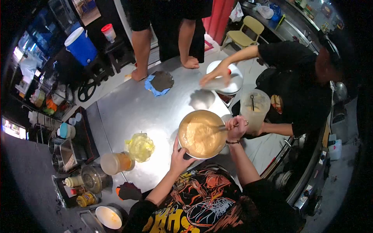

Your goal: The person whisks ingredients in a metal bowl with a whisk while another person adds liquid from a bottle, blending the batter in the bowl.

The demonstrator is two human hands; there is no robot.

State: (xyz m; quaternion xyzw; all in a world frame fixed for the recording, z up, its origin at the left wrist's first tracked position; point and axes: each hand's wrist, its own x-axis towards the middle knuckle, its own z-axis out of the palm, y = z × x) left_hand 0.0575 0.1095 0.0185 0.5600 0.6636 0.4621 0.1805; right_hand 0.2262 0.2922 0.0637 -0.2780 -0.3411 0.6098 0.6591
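Note:
My left hand (180,158) grips the near left rim of a metal bowl (182,120), its thumb over the edge. The bowl is tilted toward me above the steel table and holds a thick, pale orange sauce (198,134). In my right hand (236,129), closed at the bowl's right rim, is the metal handle of what looks like a whisk (222,127). Its lower end is sunk in the sauce and hidden. Left of the bowl, a crumpled yellowish plastic bag (140,147) lies on the table beside a lidded tub (116,163) with orange contents.
Across the steel table (128,112), a person leans with both hands (190,62) on its edge. At right, a co-worker holds a translucent container (254,108) and reaches over a white lid (231,83). A dark cloth (162,81) lies at the far edge. Jars (86,199) crowd the left.

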